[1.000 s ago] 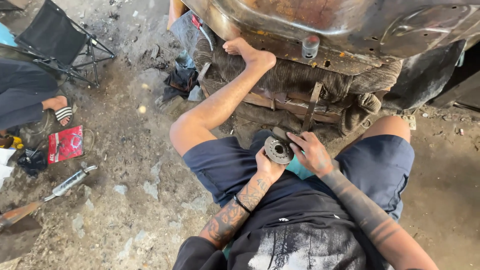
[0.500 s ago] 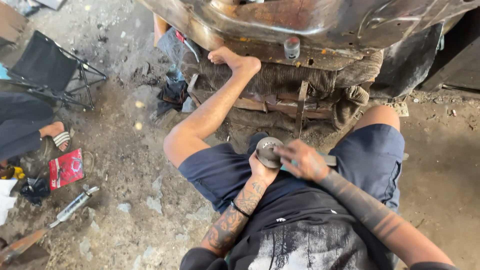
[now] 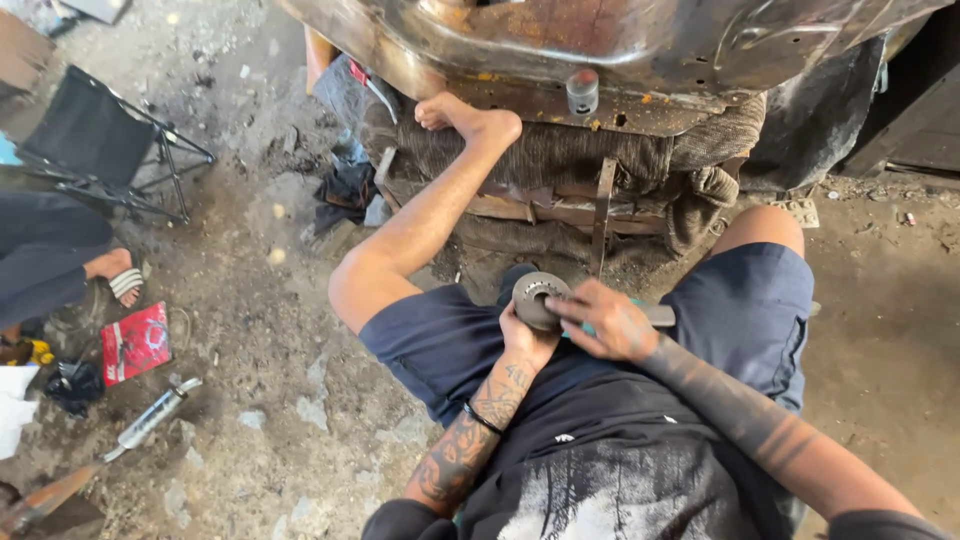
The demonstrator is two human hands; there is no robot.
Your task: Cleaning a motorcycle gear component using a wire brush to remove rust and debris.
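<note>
Centrally, a round grey metal ring part (image 3: 538, 299) is cupped from below in the left hand (image 3: 525, 335), whose fingers are curled partly closed around its lower edge, so that it is held just above the lap, between the thighs. Its rim is touched from the right by the fingers of the right hand (image 3: 608, 322), which lies half closed over a grey bar-like tool (image 3: 658, 316) (whether that tool is truly gripped cannot be told, since only its end shows past the knuckles). As a judgement, the work on the ring is taken to be under way rather than finished: the part is off any mount and in the hands, and no fitting of it to anything can be seen. Further out, the bare left foot (image 3: 470, 118) is braced against a rusty metal body (image 3: 640, 40) resting on coarse cloth (image 3: 540, 155). On the dirt floor (image 3: 250, 330) to the left, a red packet (image 3: 135, 342) and a long grey tube (image 3: 150, 418) are seen, near a folding chair (image 3: 95, 145) and another person's sandalled foot (image 3: 115, 278).
</note>
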